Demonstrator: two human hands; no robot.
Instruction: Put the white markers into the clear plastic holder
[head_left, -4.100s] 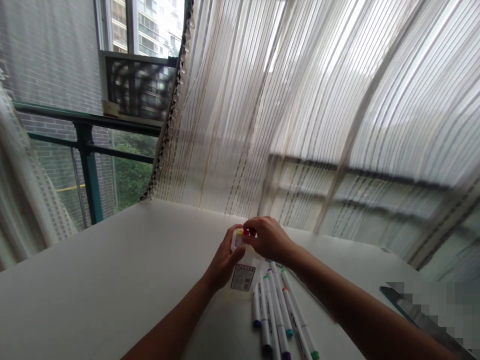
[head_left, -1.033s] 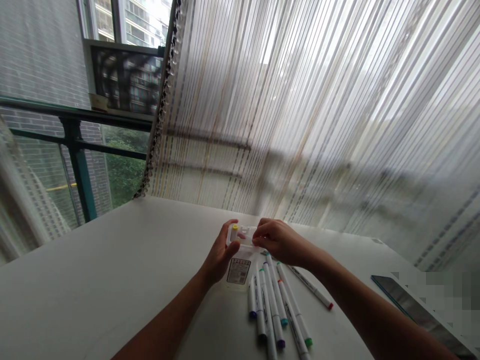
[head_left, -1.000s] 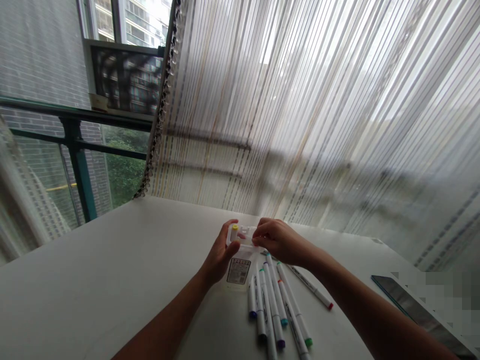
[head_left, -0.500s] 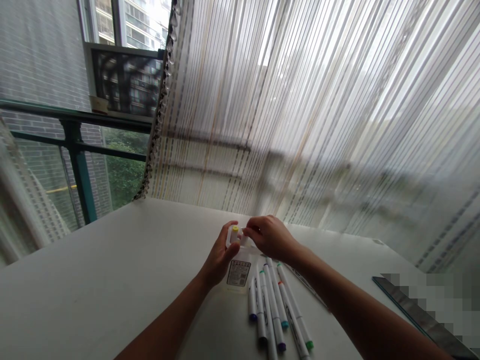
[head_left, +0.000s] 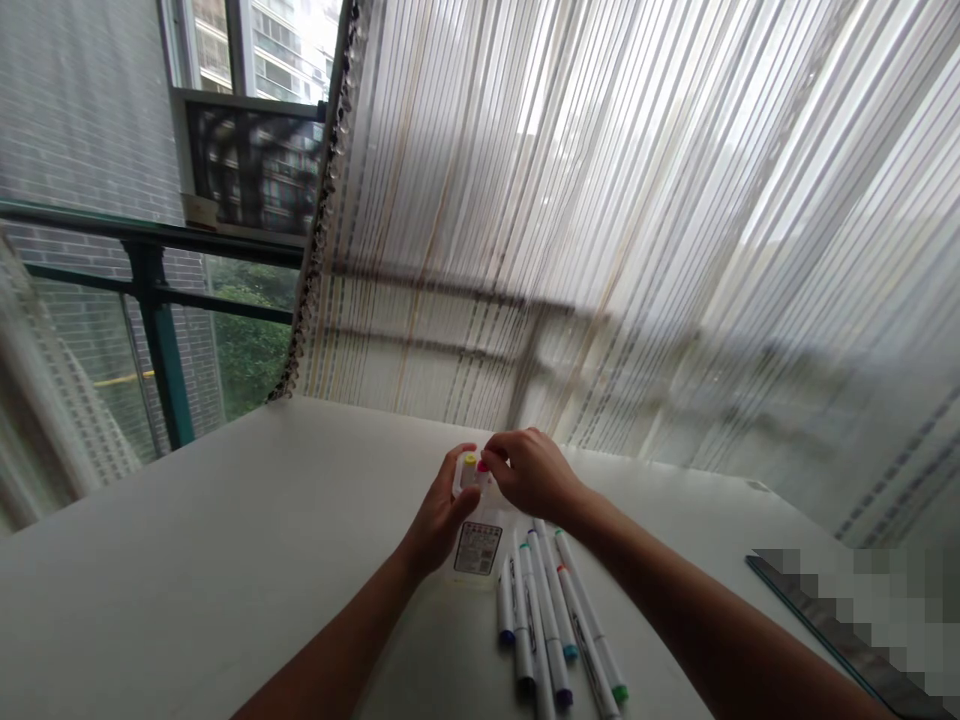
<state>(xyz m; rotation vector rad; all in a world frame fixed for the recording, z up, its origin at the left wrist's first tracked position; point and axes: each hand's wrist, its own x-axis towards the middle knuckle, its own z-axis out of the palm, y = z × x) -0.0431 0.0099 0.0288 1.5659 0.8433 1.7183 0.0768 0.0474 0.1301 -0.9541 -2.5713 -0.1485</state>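
Note:
My left hand (head_left: 442, 508) is wrapped round a clear plastic case (head_left: 486, 520) with a printed label (head_left: 478, 548) on its side. A yellow-capped marker (head_left: 470, 463) stands upright in the case's mouth. Right beside it is a pink-capped marker (head_left: 482, 468), its cap pinched by the fingertips of my right hand (head_left: 534, 468). The lower part of both markers is hidden by my left thumb and the case. Several white markers (head_left: 551, 620) with purple, green, blue and dark ends lie side by side on the table, just right of the case and below my right wrist.
The white table (head_left: 225, 560) runs back to a striped sheer curtain (head_left: 600, 250). At the right edge lies a dark flat object (head_left: 817, 625), partly covered by blurred blocks. A green railing (head_left: 154, 310) stands beyond the table at left.
My right hand has shifted slightly left, to the yellow-capped marker's side. The pink cap now shows under its fingers. My left hand keeps its hold on the case.

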